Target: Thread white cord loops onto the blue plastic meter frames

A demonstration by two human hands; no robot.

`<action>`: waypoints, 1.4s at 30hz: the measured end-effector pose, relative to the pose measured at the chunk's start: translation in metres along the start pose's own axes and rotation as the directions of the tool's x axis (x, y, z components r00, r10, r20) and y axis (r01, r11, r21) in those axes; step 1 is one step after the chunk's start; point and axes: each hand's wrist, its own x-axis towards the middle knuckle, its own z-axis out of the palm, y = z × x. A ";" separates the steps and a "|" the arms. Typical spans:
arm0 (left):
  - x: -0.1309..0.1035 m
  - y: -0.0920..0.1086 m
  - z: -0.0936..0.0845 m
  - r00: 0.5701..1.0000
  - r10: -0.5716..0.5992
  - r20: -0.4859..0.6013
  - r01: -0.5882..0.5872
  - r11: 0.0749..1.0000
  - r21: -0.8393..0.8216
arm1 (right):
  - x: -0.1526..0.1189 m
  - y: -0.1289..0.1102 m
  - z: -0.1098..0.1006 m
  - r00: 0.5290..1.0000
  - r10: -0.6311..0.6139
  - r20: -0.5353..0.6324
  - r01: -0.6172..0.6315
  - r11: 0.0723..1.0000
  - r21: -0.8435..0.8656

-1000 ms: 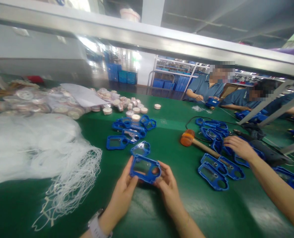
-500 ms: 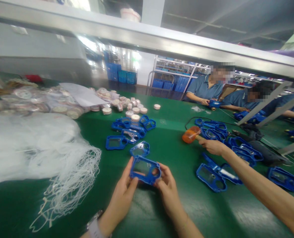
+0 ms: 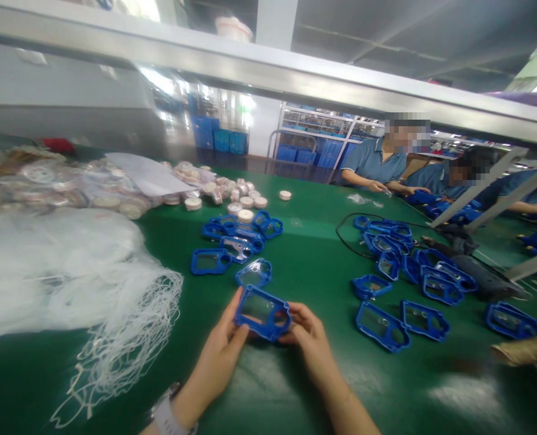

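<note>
Between my hands, just above the green tabletop, is a blue plastic frame [image 3: 245,304] with a clear window and a round hole at its right end. My left hand [image 3: 225,344] grips its left side, thumb on the near edge. My right hand [image 3: 308,338] has its fingers closed at the right end, by the round hole. Directly beyond lies another blue frame [image 3: 254,273] with a clear window. Several more blue frames [image 3: 211,261] are heaped farther back, next to round whitish discs [image 3: 245,215].
Many blue frames [image 3: 381,326] lie on the right, beside a black cable [image 3: 338,232]. White netting [image 3: 136,338] and plastic bags [image 3: 55,266] cover the left. A tan cylindrical thing [image 3: 522,350] is at the right edge. Co-workers [image 3: 370,163] sit behind; a metal beam [image 3: 250,66] crosses overhead.
The other person's arm with the orange mallet has left the middle right. Blue frames there are rearranged, and a tan cylinder shows at the right edge. My held frame has tilted slightly.
</note>
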 end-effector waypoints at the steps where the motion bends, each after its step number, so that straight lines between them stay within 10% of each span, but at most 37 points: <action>1: 0.000 0.000 0.000 1.000 0.003 0.002 -0.003 1.000 0.014 | 0.000 -0.001 -0.001 1.000 0.004 -0.002 -0.004 1.000 -0.022; 20: 0.001 0.004 -0.011 0.974 -0.075 0.212 0.052 0.992 0.115 | 0.006 -0.001 -0.015 0.998 0.059 0.025 -0.050 0.961 -0.274; 35: 0.004 0.015 -0.016 0.985 -0.047 0.166 0.010 0.976 0.219 | 0.006 -0.002 -0.016 0.995 0.078 0.066 -0.053 0.945 -0.322; 42: 0.002 0.001 -0.008 0.986 -0.102 0.134 0.053 0.943 0.329 | 0.002 0.004 -0.017 0.982 -0.147 0.121 0.190 0.729 -0.657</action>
